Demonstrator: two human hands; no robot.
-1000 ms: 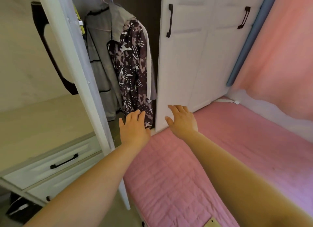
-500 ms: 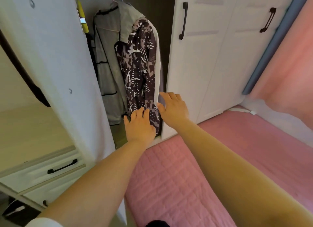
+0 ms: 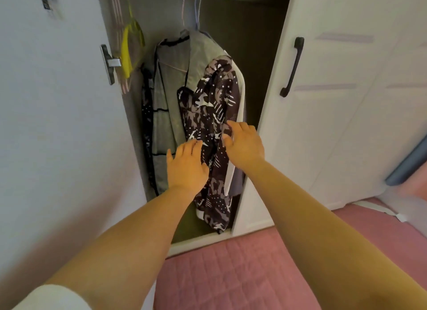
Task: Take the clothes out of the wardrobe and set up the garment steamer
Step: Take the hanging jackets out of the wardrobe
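The wardrobe stands open, with clothes hanging on hangers inside. A dark patterned garment (image 3: pixel 211 106) with white marks hangs at the front, over a white one (image 3: pixel 240 97). Behind it hangs a grey garment bag (image 3: pixel 175 83) with black trim. My left hand (image 3: pixel 186 165) reaches in with fingers straight, its fingertips touching the patterned garment's left side. Over at that garment's right edge is my right hand (image 3: pixel 245 143), fingers relaxed and touching the cloth; I cannot tell if it grips. No garment steamer is in view.
The open wardrobe door (image 3: pixel 57 124) fills the left side, with a metal hinge (image 3: pixel 109 63). A yellow hanger (image 3: pixel 129 48) hangs at the wardrobe's left. The shut white door (image 3: pixel 346 101) with a black handle (image 3: pixel 292 66) is on the right. A pink quilted bed (image 3: pixel 242 275) lies below.
Both hands have moved up and forward from above the bed into the wardrobe, onto the patterned garment. The view has come closer to the wardrobe.
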